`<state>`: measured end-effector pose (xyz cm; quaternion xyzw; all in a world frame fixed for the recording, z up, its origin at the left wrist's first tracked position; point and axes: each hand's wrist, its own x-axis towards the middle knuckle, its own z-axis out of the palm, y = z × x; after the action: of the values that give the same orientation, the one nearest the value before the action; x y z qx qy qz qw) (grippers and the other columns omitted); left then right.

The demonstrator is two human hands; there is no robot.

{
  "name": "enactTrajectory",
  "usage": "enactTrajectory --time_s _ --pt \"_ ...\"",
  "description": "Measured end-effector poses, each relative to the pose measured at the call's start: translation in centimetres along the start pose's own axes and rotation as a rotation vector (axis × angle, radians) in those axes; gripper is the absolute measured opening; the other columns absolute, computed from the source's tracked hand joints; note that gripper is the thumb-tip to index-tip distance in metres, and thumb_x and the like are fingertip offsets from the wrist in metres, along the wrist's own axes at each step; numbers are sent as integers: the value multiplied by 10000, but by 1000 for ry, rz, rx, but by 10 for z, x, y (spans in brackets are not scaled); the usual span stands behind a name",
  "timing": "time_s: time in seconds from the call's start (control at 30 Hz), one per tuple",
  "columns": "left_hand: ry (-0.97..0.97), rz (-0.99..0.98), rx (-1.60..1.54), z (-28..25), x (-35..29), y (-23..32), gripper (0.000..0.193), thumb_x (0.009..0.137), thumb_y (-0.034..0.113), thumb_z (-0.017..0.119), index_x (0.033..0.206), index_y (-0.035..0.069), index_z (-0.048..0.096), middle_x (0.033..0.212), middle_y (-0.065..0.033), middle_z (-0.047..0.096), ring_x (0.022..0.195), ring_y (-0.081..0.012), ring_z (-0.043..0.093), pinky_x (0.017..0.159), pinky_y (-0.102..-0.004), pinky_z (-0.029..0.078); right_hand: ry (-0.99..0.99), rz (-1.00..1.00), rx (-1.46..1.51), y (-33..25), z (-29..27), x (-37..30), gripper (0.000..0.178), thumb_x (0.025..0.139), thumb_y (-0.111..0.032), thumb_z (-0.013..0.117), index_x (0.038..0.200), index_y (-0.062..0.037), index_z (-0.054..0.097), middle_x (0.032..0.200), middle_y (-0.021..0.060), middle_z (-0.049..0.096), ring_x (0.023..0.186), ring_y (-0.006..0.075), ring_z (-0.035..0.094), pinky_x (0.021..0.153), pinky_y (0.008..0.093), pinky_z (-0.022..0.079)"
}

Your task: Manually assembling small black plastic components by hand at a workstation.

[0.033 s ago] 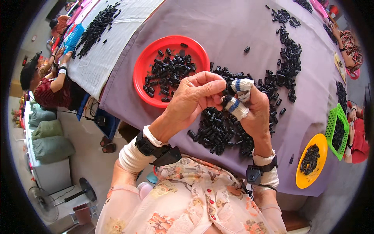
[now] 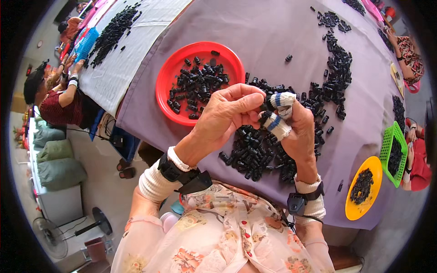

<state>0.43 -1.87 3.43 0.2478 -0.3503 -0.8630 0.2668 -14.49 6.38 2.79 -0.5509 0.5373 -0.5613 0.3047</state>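
My left hand [image 2: 223, 111] and my right hand [image 2: 298, 129] meet over the table, fingertips together. Knitted white cots with blue stripes [image 2: 283, 99] cover the thumb and a finger of my right hand, which pinches a small black plastic part [image 2: 264, 117]. Against it, my left thumb and fingers are pinched too; whatever they grip is hidden. Beneath both hands spreads a heap of similar black parts [image 2: 255, 157], short and cylindrical. A round red plate [image 2: 162, 86] with more of these parts stands just beyond my left hand.
A purple cloth [image 2: 273, 41] covers the table. At right are a yellow plate [image 2: 376, 175] of small black pieces and a green basket [image 2: 387, 148]. Other people sit left [image 2: 61, 107] and right [image 2: 418, 159]. A fan [image 2: 50, 236] stands on the floor at lower left.
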Motion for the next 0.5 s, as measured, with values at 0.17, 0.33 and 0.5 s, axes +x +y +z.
enactTrajectory --time_s 0.17,0.33,0.5 --pt "-84 19 -12 -3 0 -4 231 883 167 547 1049 5 560 781 -38 612 663 -92 589 629 -259 504 16 198 69 -3 -2 -2 160 750 -66 646 881 -9 573 713 24 618 631 74 580 582 214 462" --pt "-64 41 -27 -3 0 -4 195 881 141 543 1026 12 569 803 -47 618 678 -104 591 645 -271 504 -18 266 220 -5 1 -3 151 747 -83 671 848 -21 579 713 6 612 636 52 550 588 205 450" --pt "-56 56 -93 -5 -1 -2 164 872 118 544 996 15 578 832 -56 619 688 -106 590 645 -268 500 -24 288 215 -8 -1 -2 180 733 -110 707 826 -30 575 703 -15 597 628 36 526 577 199 438"
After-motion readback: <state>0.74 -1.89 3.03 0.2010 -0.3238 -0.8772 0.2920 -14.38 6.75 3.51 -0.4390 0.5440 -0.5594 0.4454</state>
